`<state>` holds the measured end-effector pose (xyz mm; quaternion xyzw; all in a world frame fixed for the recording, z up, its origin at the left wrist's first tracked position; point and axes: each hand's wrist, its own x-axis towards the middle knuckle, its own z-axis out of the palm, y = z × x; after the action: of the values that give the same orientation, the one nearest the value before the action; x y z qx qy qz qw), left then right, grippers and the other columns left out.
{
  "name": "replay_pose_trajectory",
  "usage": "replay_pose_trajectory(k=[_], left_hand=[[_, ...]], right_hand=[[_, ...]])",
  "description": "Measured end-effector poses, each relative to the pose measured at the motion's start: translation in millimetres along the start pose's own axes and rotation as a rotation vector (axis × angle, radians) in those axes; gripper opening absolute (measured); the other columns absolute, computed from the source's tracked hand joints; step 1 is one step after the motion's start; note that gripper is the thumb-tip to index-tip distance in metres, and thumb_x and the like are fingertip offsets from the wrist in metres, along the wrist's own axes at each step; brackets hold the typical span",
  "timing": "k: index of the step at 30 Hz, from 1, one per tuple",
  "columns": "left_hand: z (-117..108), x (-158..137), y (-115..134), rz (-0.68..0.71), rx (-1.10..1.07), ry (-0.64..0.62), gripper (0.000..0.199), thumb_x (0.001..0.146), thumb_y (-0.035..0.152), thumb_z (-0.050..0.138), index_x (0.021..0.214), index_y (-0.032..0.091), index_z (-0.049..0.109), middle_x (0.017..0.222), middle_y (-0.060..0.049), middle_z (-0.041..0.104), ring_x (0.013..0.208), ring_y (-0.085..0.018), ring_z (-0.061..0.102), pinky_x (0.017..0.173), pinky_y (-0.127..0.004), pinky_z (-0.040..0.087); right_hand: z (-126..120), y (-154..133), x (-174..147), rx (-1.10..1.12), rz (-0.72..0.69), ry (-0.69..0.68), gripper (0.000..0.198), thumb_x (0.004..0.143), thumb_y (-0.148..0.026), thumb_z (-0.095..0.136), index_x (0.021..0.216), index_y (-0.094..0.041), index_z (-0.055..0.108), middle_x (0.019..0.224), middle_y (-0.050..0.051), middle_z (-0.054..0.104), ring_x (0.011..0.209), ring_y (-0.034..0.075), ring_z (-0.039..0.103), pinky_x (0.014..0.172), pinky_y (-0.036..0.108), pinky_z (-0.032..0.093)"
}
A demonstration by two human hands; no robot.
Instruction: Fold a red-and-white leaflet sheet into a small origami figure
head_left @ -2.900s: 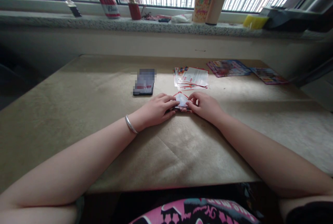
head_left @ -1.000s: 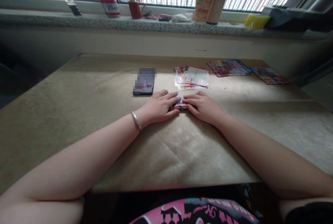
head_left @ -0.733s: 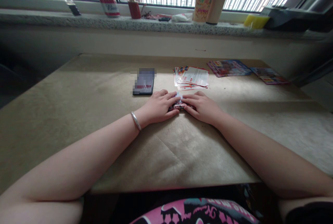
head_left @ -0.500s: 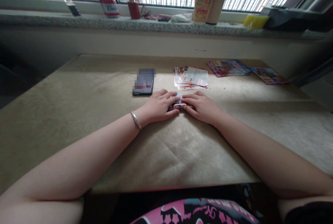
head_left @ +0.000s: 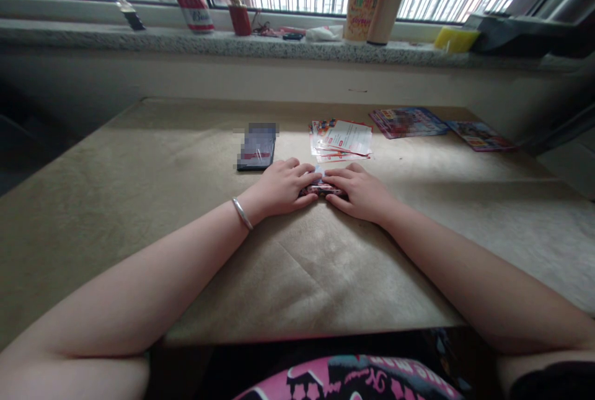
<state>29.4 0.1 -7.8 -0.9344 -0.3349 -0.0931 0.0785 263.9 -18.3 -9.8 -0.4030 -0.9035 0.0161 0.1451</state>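
Observation:
A small piece of printed paper (head_left: pixel 322 188) lies on the table between my hands, its front edge folded up in a dark, patterned strip. Its upper face looks pale where it shows; most of it is covered by fingers. My left hand (head_left: pixel 289 185) presses on its left part, thumb along the near edge and fingers on top. From the other side my right hand (head_left: pixel 357 192) grips the right part in the same way. Just beyond them lies a fanned stack of white cards with red print (head_left: pixel 346 138). Left of the stack is a dark phone (head_left: pixel 258 149).
Colourful printed sheets (head_left: pixel 409 122) and another such pile (head_left: pixel 481 134) lie at the table's back right. On the stone windowsill (head_left: pixel 279 46) stand a red and white can (head_left: pixel 193 6), a red bottle (head_left: pixel 239 17), a patterned cup (head_left: pixel 362 6) and a yellow object (head_left: pixel 456 39).
Both thumbs have shifted slightly along the near edge of the paper, and more of its folded strip shows between them. Everything else stays in place.

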Motion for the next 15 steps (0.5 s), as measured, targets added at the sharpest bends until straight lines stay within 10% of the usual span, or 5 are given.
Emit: replay_pose_trajectory(k=[15], left_hand=[[4.4,-1.4,-0.4,-0.081,-0.037,0.015,0.051,0.097,0.05,0.046,0.14,0.026,0.052,0.128,-0.01,0.058,0.118,-0.028,0.05,0.102,-0.043,0.041]], right_hand=[[2.6,-2.3,3.0,-0.015,0.03,0.007,0.045,0.093,-0.041,0.053,0.131,-0.019,0.064,0.137,0.006,0.062,0.114,0.031,0.053,0.101,0.047,0.045]])
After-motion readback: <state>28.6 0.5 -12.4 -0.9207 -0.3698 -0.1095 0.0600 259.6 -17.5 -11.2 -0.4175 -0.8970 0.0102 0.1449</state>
